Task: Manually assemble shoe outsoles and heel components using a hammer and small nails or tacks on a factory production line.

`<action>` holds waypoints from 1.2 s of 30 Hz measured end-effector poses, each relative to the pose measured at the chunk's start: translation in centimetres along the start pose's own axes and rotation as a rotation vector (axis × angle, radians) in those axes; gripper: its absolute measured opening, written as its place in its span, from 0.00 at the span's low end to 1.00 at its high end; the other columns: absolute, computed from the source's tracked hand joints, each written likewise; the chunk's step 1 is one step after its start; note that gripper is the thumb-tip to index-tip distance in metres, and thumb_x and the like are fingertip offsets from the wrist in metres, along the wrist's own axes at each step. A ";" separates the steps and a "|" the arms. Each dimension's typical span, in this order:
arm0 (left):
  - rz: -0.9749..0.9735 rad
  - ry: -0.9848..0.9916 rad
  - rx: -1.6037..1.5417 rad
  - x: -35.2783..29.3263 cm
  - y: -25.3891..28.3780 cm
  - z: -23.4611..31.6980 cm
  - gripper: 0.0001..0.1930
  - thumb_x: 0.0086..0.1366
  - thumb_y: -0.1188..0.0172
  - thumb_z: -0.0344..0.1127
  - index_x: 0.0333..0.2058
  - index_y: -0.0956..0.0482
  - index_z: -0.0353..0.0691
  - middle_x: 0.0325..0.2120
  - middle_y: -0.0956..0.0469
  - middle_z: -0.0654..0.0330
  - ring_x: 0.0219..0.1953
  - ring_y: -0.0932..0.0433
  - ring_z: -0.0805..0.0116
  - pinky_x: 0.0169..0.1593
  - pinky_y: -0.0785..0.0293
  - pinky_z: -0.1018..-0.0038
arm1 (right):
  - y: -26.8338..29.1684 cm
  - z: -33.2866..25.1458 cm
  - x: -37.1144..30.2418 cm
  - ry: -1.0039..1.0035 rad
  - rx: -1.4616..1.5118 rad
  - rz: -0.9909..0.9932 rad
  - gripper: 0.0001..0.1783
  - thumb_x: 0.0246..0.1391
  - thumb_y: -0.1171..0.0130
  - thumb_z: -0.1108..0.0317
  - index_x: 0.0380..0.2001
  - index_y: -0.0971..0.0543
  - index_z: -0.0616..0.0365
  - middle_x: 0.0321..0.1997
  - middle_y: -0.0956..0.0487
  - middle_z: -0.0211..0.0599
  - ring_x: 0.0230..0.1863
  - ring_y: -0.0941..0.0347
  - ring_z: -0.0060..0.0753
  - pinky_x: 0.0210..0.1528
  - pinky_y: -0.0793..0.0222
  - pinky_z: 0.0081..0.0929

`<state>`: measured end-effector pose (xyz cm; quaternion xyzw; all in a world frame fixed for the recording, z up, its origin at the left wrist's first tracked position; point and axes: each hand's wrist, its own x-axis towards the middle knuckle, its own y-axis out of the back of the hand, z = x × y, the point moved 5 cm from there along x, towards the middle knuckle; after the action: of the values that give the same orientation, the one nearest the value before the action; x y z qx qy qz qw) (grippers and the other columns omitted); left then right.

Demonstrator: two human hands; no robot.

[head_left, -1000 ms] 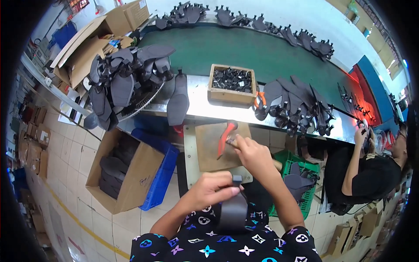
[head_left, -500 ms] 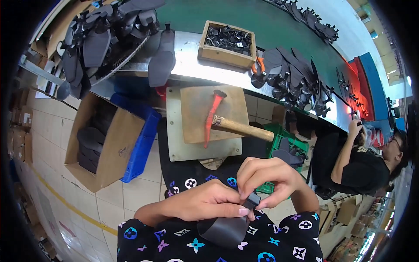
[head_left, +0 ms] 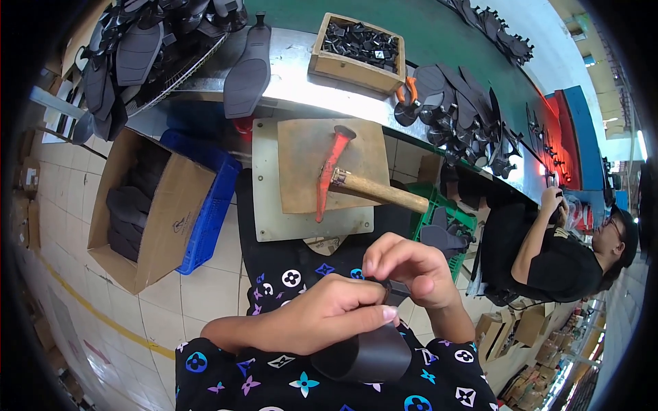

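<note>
Over my lap, my left hand (head_left: 336, 312) is wrapped around a dark heeled shoe sole (head_left: 370, 355). Its broad, smooth end points down toward me. The heel end, a small dark block (head_left: 397, 293), sticks up past my left fingers. Just beside that block is my right hand (head_left: 418, 270), its fingers curved and the thumb apart, with nothing visible between them. Ahead of my hands a hammer (head_left: 380, 190) with a red head and wooden handle lies on a brown board (head_left: 295, 164), which rests on a pale plate (head_left: 267, 219).
A wooden box (head_left: 356, 74) of small black pieces stands on the metal-edged bench, beside orange-handled pliers (head_left: 409, 90). Heeled soles (head_left: 466, 116) are piled right and left; one sole (head_left: 248, 75) lies alone. A carton (head_left: 164, 226) leans by a blue crate (head_left: 209, 233). At right sits a co-worker (head_left: 555, 253).
My right thumb and fingers have come off the heel block and spread apart. The sole has turned slightly in my left hand. The whole view has shifted a little.
</note>
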<state>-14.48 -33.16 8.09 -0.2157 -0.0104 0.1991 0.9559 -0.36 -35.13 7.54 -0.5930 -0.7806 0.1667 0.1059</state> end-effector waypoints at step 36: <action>0.755 -0.158 1.511 6.8 15.4 -1.2 0.32 0.57 0.39 0.64 0.57 0.22 0.58 0.65 0.33 0.65 0.72 0.48 0.50 0.68 0.72 0.33 | 5.3 -2.9 -2.1 0.538 -0.856 0.390 0.18 0.67 0.49 0.61 0.53 0.30 0.62 0.29 0.25 0.47 0.23 0.26 0.41 0.22 0.31 0.33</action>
<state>-13.89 -18.25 0.11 0.5065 0.1316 0.4727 0.7090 6.00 -35.48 8.22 -0.7387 -0.5996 -0.3074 0.0182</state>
